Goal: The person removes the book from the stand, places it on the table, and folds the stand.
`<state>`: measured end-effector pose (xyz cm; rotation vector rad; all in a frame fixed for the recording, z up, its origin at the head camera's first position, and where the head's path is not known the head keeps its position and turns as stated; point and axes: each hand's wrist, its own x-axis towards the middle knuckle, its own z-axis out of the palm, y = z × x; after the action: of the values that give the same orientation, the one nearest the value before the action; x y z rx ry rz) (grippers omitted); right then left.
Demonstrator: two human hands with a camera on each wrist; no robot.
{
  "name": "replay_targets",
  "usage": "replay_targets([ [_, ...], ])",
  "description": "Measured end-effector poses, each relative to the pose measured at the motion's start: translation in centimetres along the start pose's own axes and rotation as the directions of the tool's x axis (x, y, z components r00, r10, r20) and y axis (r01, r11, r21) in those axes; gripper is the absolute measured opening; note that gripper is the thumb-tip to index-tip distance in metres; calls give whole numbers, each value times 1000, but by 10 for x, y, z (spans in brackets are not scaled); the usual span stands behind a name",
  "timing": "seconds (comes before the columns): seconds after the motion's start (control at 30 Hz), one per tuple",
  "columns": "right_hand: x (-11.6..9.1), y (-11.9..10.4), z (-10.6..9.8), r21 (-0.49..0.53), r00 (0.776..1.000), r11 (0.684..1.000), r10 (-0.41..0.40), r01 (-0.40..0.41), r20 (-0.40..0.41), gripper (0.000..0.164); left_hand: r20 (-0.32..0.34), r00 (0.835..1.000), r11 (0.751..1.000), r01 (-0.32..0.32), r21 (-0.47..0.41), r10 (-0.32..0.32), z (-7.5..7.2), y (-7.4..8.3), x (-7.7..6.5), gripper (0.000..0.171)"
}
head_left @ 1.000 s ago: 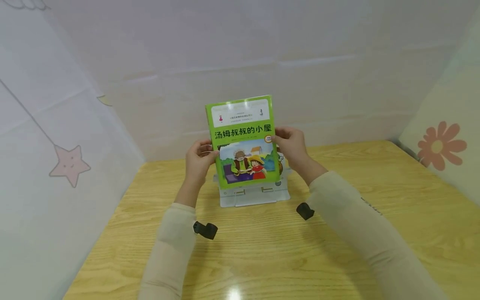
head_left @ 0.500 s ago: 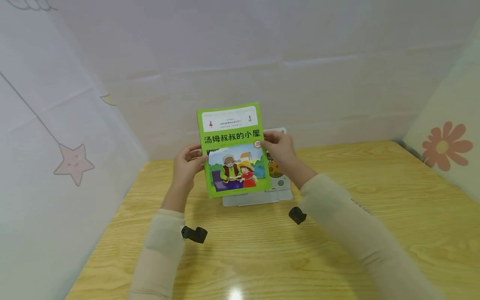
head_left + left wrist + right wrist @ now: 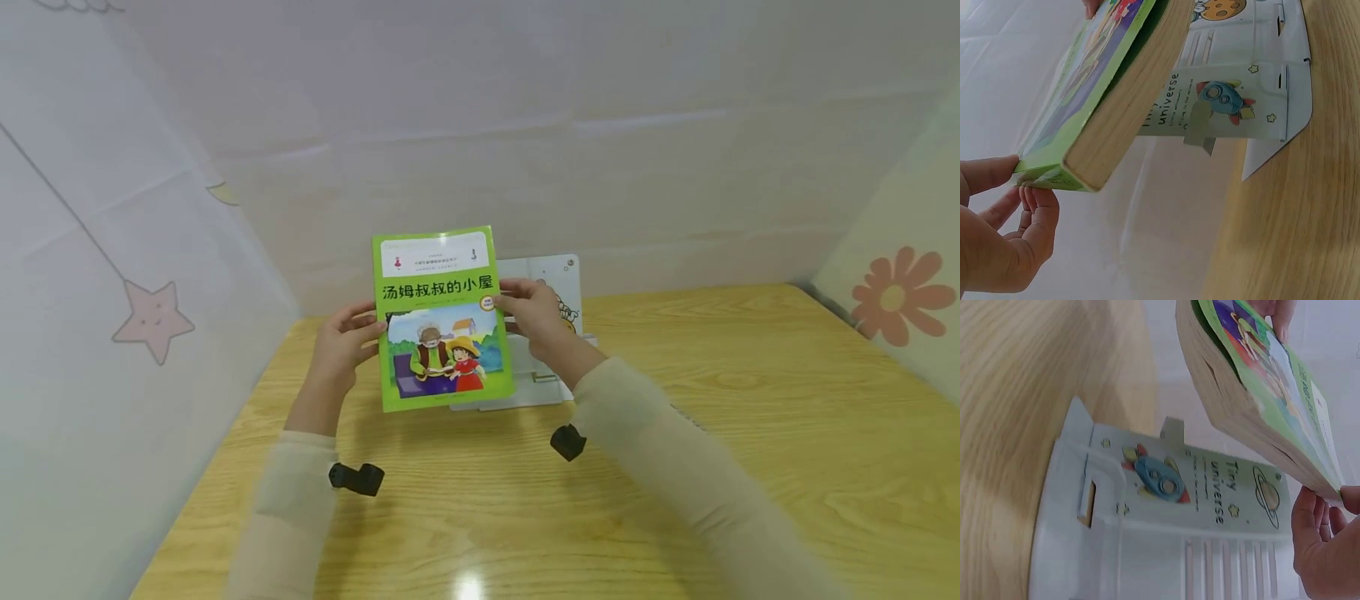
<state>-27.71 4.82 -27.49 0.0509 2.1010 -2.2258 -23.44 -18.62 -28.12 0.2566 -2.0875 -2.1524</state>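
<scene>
A thick green picture-covered book (image 3: pixel 442 321) is held up, front cover facing the head camera. My left hand (image 3: pixel 345 343) pinches its left edge, the spine side, thumb on the cover and fingers behind. On the opposite edge my right hand (image 3: pixel 540 317) grips it the same way. In the left wrist view the book (image 3: pixel 1129 94) hangs off the table, its page block showing. Behind it and to the right stands a white book stand (image 3: pixel 1147 550) with a rocket, a planet and "Tiny universe" printed on it. The book hides much of the stand in the head view.
The wooden table (image 3: pixel 465 508) extends in front of and around the stand. A pale cloth wall (image 3: pixel 525 167) rises behind the table's far edge. Black camera mounts (image 3: pixel 358 479) sit at both wrists, over cream sleeves (image 3: pixel 288 500).
Both hands have carried the book to the left and slightly down, off the front of the stand. More of the stand now shows at the right. The grip on the book is unchanged.
</scene>
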Motion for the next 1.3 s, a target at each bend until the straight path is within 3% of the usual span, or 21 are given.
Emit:
replay_targets([
  [0.23, -4, 10, 20, 43, 998, 998, 43, -45, 36, 28, 16, 1000, 1000, 16, -16, -16, -24, -8, -1, 41],
  [0.63, -9, 27, 53, 115, 991, 987, 99, -109, 92, 27, 38, 998, 996, 55, -75, -52, -60, -21, -3, 24],
  [0.93, -8, 39, 75, 150, 980, 970, 179, -190, 85, 24, 107, 992, 992, 74, -102, -63, -84, -27, -6, 22],
  [1.17, -8, 49, 90, 184, 969, 953, 223, -241, 109, 25, 154, 982, 989, 126, -81, -113, -103, -34, -4, 20],
  [1.3, -8, 54, 96, 215, 964, 941, 238, -260, 121, 24, 149, 977, 983, 164, -82, -151, -109, -37, -1, 20],
])
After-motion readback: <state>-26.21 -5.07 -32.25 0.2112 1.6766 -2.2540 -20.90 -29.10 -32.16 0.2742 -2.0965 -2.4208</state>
